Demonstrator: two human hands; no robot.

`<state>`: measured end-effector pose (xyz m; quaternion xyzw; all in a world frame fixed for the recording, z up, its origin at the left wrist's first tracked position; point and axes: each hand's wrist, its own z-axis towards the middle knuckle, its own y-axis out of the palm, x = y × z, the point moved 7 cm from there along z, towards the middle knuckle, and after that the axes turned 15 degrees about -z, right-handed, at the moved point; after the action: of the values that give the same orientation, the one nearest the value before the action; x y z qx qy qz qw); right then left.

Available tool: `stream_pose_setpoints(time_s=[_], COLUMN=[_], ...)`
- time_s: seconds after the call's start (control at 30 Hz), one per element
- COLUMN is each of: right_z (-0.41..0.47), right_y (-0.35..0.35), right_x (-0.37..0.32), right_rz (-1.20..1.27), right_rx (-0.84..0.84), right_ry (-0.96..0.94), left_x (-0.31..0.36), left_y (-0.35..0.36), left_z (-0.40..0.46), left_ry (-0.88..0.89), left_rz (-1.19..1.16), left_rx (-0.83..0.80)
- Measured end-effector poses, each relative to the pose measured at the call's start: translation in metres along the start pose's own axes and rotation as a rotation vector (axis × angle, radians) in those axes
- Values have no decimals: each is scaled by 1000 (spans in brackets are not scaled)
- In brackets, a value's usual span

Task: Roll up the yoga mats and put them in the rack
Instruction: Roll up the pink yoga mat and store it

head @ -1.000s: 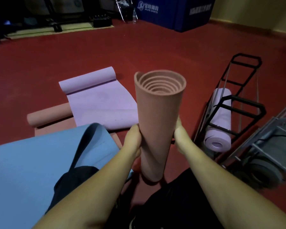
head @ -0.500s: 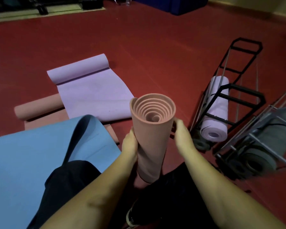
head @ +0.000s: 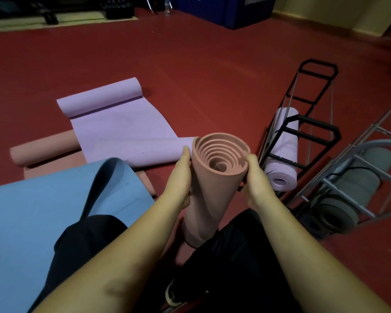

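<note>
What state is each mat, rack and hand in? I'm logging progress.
pink mat: rolled, upright, held
left hand: gripping it
right hand: gripping it
lilac mat: partly unrolled
blue mat: unrolled
black rack: holds one lilac roll
grey rack: holds grey rolls

Lighting dim overall, with a warm cast. The red floor [head: 212,71] is brightest just beyond the rolled pink mat [head: 212,177] and falls to near black toward the far corners. Shadows soft, with no hard edges. No glare noted. Focus slightly soft throughout. Wide-angle distortion bends the black rack [head: 303,123], right of the mat.
</note>
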<state>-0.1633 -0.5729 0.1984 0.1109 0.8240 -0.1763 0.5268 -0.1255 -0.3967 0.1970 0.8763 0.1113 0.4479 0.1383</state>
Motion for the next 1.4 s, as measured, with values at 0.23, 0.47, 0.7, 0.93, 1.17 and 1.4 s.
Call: stream_pose_setpoints(time_s=[0.23,0.47,0.7,0.93,1.17,1.4], right_z=[-7,-22,-30,-11,1,2], right_y=[-7,12,1,25,15,15], right_x=[2,-10,-55,-4,-43,-41], right_rz=[-1,162,181,81,133,85], right_rx=[15,-56,-25,-42,-14,-3], right_ry=[-62,-133,-190,-90,-215,-184], left_x=[10,20,58,30,43,46], left_y=[4,19,21,8,29,16], left_z=[-30,-39,-45,-16,-7,10], left_ry=[34,136,225,184,214,307], left_rz=[66,92,152,24,-67,118], left_rx=[-107,-170,-239,-101,-143,-139])
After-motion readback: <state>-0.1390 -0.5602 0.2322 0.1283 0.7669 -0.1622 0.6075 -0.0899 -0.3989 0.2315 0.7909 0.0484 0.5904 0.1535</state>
